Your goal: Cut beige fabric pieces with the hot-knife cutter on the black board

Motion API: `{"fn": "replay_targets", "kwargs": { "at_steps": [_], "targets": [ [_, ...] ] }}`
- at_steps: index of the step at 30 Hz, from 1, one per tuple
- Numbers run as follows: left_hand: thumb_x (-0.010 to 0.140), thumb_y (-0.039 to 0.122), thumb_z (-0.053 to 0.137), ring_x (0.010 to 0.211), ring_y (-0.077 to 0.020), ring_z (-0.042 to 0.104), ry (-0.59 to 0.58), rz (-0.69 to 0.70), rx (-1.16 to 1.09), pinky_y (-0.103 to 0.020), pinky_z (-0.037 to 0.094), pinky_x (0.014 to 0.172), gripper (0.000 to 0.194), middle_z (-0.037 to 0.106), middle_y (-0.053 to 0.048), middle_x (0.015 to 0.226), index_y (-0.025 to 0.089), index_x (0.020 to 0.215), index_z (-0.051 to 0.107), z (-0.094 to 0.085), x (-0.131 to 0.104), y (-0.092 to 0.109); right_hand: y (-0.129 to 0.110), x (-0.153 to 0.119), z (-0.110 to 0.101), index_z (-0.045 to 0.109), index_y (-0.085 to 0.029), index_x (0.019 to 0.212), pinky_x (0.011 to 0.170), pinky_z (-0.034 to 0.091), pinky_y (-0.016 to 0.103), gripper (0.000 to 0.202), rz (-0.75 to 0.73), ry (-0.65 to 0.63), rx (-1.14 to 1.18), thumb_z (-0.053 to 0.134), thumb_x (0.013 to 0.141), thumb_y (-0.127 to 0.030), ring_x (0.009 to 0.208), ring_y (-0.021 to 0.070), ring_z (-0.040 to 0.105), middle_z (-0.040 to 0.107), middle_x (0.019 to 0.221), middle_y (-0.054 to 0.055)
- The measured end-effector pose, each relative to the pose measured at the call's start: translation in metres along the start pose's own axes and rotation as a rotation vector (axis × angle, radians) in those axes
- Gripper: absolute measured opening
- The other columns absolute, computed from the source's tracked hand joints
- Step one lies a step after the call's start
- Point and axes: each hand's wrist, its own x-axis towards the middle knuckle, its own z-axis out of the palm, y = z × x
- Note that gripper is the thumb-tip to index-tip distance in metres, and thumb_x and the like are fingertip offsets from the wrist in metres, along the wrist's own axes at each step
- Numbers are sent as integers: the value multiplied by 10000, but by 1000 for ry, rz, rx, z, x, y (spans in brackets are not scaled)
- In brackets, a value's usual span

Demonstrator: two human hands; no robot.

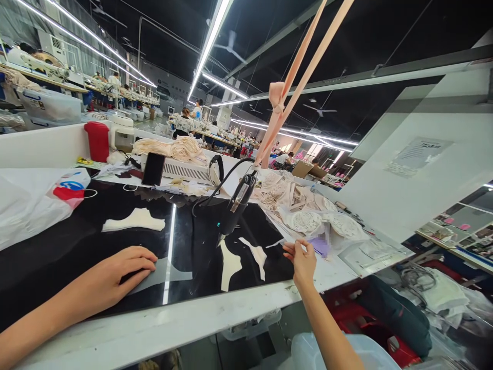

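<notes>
My left hand (125,270) lies flat on a translucent grey template (175,273) on the glossy black work surface (162,198). My right hand (302,259) is raised at the surface's right edge, thumb and fingers pinched together. A thin white strip (274,244) lies close to those fingertips; whether they grip it I cannot tell. Between my hands, a black corded hand tool (239,205) hangs tip down from a peach ribbon (278,110). Its tip meets the top of a curved cream fabric piece (230,264). A slimmer cream piece (257,256) lies to the right, and a wider one (134,220) at left.
Lace and beige garments (300,200) are heaped at back right. A phone (153,168), a red container (97,141) and stacked cream fabric (169,148) stand along the back. A white plastic bag (34,200) covers the left. A translucent bin (339,349) sits below the table edge.
</notes>
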Motion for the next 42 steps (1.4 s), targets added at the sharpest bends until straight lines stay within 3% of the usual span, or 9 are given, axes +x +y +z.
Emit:
{"fn": "replay_targets", "kwargs": {
  "at_steps": [8,11,15,19,24,31,39,42],
  "targets": [
    [1030,410,552,1184,-213,687,7,-30,2,-294,543,1079,276,737,-8,1280,308,1051,808,2,-2,-2,2,-7,-29,635,-178,1294,923,601,448,365,-150,-62,-363,690,1009,-401,1080,236,681,659,1280,91],
    [1025,416,562,1198,-214,686,-12,-25,24,-296,534,1096,273,737,-9,1288,314,1070,811,3,-2,-7,-5,-22,-28,696,-173,1142,908,580,422,340,-228,-244,-413,696,985,-474,1000,218,686,709,1125,67],
    [1024,432,558,1202,-218,693,-18,18,52,-295,545,1086,287,736,-22,1299,314,1092,810,4,-2,-15,-14,-48,-22,790,-238,979,760,544,342,412,-274,-536,-428,742,840,-623,816,214,662,742,921,40],
    [1028,446,549,1194,-222,702,-3,42,67,-289,554,1070,305,740,-34,1294,304,1087,812,5,-3,-17,-17,-66,-17,822,-272,977,711,497,330,363,-284,-660,-456,775,794,-581,742,201,616,731,889,26],
    [1028,441,547,1181,-217,707,12,66,75,-283,553,1065,299,745,-26,1282,312,1079,812,6,-3,-16,-16,-71,-13,787,-267,821,776,471,362,348,-301,-655,-465,691,867,-598,803,232,622,730,871,44],
    [1010,416,572,1176,-222,710,14,52,50,-281,553,1056,272,750,-25,1271,316,1062,819,3,-2,-12,-19,-70,-13,801,-264,847,846,492,390,421,-280,-646,-426,663,874,-661,881,267,663,752,917,61],
    [1019,392,548,1175,-223,699,0,-20,63,-319,544,1074,290,752,2,1275,305,1056,822,-5,0,7,-23,-63,-12,816,-238,840,780,497,364,489,-179,-544,-303,769,756,-718,833,245,651,761,875,56],
    [1019,389,550,1167,-220,703,10,1,60,-310,547,1068,284,752,-5,1270,306,1053,820,-2,0,2,-27,-55,-8,800,-209,871,666,481,315,498,-127,-452,-218,813,741,-690,686,175,594,714,770,23]
  ]
}}
